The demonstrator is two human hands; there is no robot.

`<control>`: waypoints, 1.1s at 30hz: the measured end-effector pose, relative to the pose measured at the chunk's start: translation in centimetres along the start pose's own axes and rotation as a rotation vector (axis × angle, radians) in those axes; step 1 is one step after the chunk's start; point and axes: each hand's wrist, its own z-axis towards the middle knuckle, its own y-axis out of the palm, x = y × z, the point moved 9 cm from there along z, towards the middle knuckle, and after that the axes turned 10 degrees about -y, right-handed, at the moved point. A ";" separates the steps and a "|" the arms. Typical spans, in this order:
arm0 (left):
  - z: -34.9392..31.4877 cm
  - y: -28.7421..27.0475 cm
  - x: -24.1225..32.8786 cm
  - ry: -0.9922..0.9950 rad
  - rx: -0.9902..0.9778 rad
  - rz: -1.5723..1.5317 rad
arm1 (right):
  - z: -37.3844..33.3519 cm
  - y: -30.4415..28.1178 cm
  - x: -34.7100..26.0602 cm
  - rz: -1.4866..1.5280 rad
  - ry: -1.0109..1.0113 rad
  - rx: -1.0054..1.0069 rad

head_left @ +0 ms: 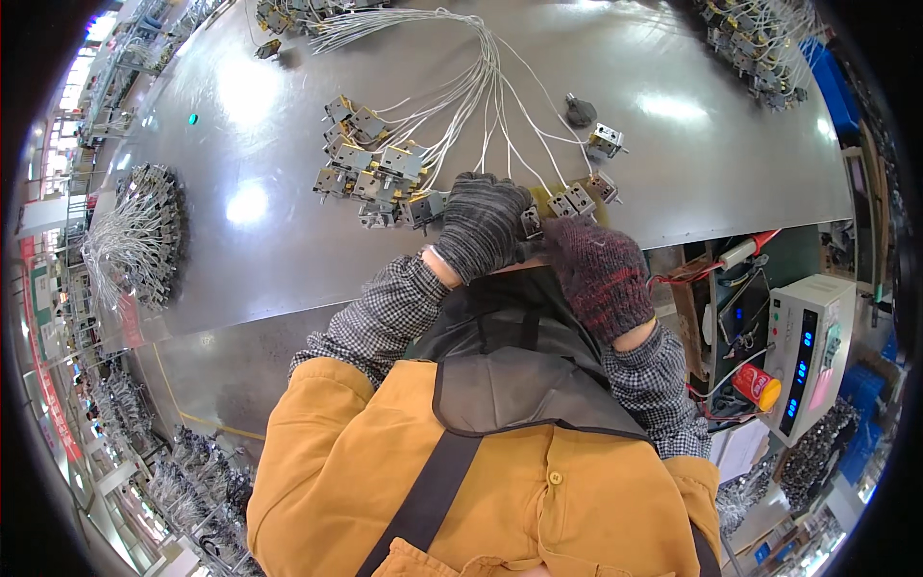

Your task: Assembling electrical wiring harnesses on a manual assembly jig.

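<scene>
My left hand (484,223), in a grey striped knit glove, is closed at the table's near edge. Close by on its right, my right hand (598,274) wears a dark red and grey glove, its fingers curled. What either one grips is hidden by the gloves. Between them shows a small metal box-shaped part (531,222). Just beyond my right hand sit two similar metal parts (573,200) with white wires. Left of my left hand lies a cluster of metal parts (375,168), their white wires (486,72) gathered in an arc toward the far side.
A dark lump (580,111) lies near a lone metal part (606,141). More wired bundles stand at left (154,236) and far right (755,58). Right of the metal table (288,269) are a white instrument (812,351) with blue digits, a red-yellow container (757,387) and cables.
</scene>
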 end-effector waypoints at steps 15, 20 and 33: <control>0.4 0.1 1.3 0.064 0.005 0.073 | -0.2 -0.8 0.8 0.151 0.115 0.065; -1.5 -2.2 -1.0 0.150 0.103 -0.414 | -0.4 -0.8 1.1 0.246 0.104 0.108; -2.5 -1.2 -6.3 -0.057 -0.015 -0.779 | -1.6 3.0 1.3 0.338 0.087 0.037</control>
